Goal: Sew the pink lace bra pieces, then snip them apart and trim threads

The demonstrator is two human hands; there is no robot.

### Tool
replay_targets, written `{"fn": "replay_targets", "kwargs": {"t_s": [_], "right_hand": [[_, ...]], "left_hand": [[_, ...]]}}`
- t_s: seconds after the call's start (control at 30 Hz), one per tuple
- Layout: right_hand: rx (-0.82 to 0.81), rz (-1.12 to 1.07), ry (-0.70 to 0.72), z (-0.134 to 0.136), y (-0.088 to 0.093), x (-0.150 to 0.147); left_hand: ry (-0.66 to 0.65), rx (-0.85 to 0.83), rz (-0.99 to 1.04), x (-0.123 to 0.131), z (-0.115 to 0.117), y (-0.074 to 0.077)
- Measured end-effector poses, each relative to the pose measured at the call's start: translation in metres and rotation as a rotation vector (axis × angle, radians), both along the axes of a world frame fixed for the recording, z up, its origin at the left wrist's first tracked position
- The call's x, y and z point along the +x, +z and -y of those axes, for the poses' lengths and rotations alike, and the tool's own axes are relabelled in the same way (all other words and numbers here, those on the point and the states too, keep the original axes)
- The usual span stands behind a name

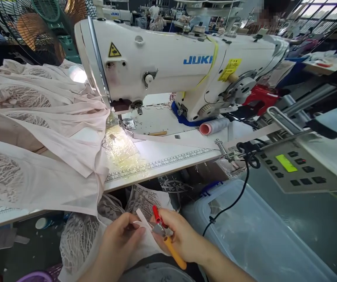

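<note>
In my lap, below the table edge, my left hand [124, 239] pinches a narrow strip on a pale pink garment [141, 248] between thumb and fingers. My right hand [181, 235] is closed around thread snips [160, 230] with a red and an orange handle. Their metal part lies against the fabric beside the strip; the blade tips are hard to make out. Lace panels [78, 239] of the garment hang below my left wrist. A sewing machine [168, 62] stands on the table above my hands.
More pale lace garments [39, 168] cover the table's left side. A thread cone [213, 126] lies near the machine's base. At right are a control panel [296, 164], a dangling black cable [238, 203] and a clear plastic bin [262, 235]. A fan [43, 29] stands behind left.
</note>
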State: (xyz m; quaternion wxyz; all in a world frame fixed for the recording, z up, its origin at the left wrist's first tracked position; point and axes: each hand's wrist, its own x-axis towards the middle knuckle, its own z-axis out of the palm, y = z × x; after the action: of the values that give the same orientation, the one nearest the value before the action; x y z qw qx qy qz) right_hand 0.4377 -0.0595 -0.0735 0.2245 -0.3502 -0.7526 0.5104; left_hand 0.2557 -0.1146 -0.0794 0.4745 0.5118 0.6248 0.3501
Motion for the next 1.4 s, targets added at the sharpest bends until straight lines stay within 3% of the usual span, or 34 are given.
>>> {"fn": "replay_targets", "kwargs": {"t_s": [0.27, 0.4, 0.53, 0.67, 0.77, 1.0, 1.27, 1.4], "right_hand": [[-0.026, -0.005, 0.003, 0.001, -0.004, 0.001], [-0.132, -0.085, -0.048, 0.003, -0.007, -0.005], [-0.128, -0.101, -0.101, 0.005, -0.009, -0.012], [-0.04, -0.097, -0.063, 0.006, -0.01, -0.012], [-0.008, -0.088, -0.04, 0.007, -0.013, -0.011], [0.005, -0.038, -0.052, 0.012, -0.024, -0.008], [-0.085, -0.005, -0.125, 0.018, -0.03, 0.006], [-0.181, -0.124, -0.172, 0.02, -0.03, 0.006]], "left_hand": [[0.108, -0.02, 0.12, 0.004, 0.001, -0.005], [0.151, 0.018, 0.091, 0.006, 0.003, -0.008], [0.176, -0.007, 0.142, 0.005, 0.005, -0.011], [0.064, -0.076, 0.247, -0.002, 0.005, -0.016], [0.005, -0.091, 0.217, -0.004, 0.006, -0.018], [0.13, 0.131, 0.065, 0.002, 0.002, 0.004], [0.232, -0.018, 0.112, -0.006, 0.008, 0.009], [0.356, -0.006, 0.143, -0.005, 0.01, 0.016]]}}
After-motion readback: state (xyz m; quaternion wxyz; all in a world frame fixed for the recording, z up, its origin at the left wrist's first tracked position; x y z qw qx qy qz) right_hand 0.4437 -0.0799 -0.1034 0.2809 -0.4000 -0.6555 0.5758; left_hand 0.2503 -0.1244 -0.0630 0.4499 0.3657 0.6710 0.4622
